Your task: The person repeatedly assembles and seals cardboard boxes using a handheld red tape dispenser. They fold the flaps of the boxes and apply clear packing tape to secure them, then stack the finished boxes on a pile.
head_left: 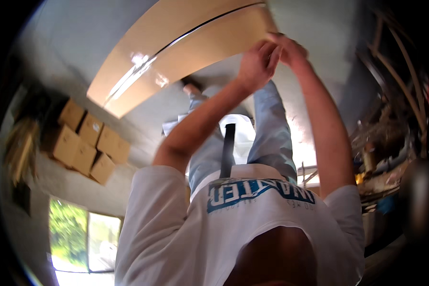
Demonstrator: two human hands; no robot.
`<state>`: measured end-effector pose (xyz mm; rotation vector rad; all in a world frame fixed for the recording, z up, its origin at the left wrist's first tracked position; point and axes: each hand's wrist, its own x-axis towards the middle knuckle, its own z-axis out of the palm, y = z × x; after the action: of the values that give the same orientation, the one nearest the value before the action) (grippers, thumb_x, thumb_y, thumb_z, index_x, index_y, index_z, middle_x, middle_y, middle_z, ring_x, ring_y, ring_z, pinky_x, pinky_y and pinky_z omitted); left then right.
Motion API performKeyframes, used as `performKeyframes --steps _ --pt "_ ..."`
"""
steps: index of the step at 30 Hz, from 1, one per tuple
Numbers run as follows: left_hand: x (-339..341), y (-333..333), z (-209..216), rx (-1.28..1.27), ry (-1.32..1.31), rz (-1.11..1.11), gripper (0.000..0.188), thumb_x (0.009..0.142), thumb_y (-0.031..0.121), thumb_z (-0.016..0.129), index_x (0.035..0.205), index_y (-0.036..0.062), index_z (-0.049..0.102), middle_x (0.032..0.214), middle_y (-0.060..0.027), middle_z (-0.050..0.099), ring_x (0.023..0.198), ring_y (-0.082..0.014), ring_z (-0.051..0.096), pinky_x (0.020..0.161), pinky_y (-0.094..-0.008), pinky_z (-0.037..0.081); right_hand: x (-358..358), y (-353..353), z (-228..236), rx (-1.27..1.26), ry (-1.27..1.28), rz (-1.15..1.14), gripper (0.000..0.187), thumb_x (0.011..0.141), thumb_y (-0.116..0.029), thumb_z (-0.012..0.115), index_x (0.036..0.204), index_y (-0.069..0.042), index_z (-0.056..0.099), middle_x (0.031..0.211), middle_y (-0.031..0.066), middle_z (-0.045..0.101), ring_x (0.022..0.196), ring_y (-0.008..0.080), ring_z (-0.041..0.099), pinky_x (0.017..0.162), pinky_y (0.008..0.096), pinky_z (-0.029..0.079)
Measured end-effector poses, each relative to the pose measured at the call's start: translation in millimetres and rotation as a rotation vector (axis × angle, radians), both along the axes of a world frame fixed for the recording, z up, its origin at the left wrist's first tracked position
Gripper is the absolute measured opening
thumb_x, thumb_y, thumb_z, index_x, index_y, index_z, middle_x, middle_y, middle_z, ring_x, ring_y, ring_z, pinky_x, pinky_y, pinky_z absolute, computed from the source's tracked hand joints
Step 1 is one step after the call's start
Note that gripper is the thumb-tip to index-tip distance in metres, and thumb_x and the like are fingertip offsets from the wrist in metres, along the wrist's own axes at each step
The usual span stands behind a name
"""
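Observation:
A long, flat brown cardboard box (202, 45) lies before me, with a dark seam running along its length. Shiny clear tape (133, 76) covers the seam's left part. At the box's right end, near its close corner, my two hands meet. My left hand (259, 64) has its fingers curled together; whatever is in them is hidden. Just to its right and slightly farther off, my right hand (290, 50) is also closed, its fingertips by the cardboard edge. Blur hides what it pinches, if anything.
Several small cardboard boxes (83, 140) are stacked on the floor at the left. Bent poles and clutter (391, 138) fill the right side. Something white like a seat (240, 133) shows between my legs. A bright window (83, 236) is at the lower left.

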<state>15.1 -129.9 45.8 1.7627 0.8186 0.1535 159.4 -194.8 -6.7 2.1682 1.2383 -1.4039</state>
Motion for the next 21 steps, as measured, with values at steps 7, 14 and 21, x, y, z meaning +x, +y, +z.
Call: performKeyframes --steps 7,14,21 --pt "-245 -54 -31 -1.071 -0.143 2.191 0.065 0.101 0.055 0.027 0.119 -0.0041 0.047 0.136 -0.0199 0.047 0.131 -0.0343 0.044 0.109 -0.0485 0.036 0 16 -4 -0.203 -0.133 -0.083 0.068 0.095 -0.064 0.022 0.140 -0.020 0.049 0.135 0.0154 0.055 0.124 0.0345 0.051 0.104 0.0448 0.038" --pt "-271 21 -75 -1.041 -1.052 2.108 0.079 0.095 0.068 0.024 0.146 0.0085 0.032 0.152 -0.0077 0.033 0.135 -0.0285 0.038 0.110 -0.0473 0.034 33 -5 -33 -0.180 -0.199 0.059 0.083 0.095 -0.069 0.018 0.126 -0.003 0.058 0.122 0.0271 0.059 0.121 0.0431 0.050 0.100 0.0471 0.040" --pt "-375 -30 -142 -1.185 -0.643 2.320 0.084 0.090 0.076 0.027 0.128 0.0056 0.053 0.132 -0.0088 0.053 0.121 -0.0302 0.048 0.100 -0.0486 0.040 -64 28 62 -0.549 -0.334 0.214 0.065 0.082 -0.065 0.055 0.107 -0.006 0.067 0.110 0.0223 0.066 0.104 0.0392 0.063 0.088 0.0456 0.050"
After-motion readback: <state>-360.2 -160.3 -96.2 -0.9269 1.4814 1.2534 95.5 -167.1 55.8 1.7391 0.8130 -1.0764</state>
